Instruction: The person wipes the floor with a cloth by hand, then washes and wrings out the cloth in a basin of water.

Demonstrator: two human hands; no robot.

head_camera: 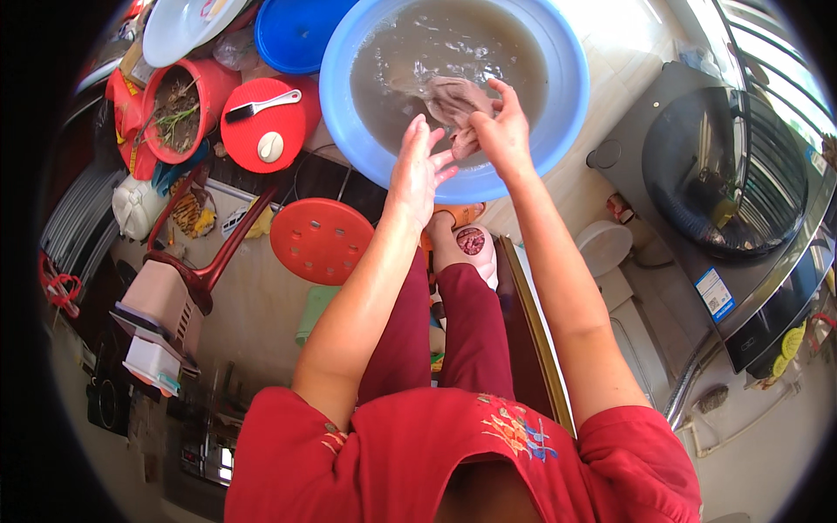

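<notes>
A large blue plastic basin (333, 134) holds murky grey-brown water (386, 72). My right hand (507, 131) pinches a wet, crumpled greyish-pink cloth (456, 101) over the near side of the basin. Part of the cloth lies at the water's surface, and a bunched end hangs by my fingers. To its left, my left hand (418, 167) is wet and spread, palm turned toward the cloth, with nothing in its grasp. Its fingertips come close to the bunched end; whether they touch it I cannot tell.
Left of the basin, a white-handled brush (263, 104) and a pale oval object (270, 147) lie on a red round lid (245, 140). Beyond are a red pot with soil and plants (176, 111) and a blue basin (297, 33). A red stool (320, 240) stands nearer; a black-topped appliance (713, 176) is right.
</notes>
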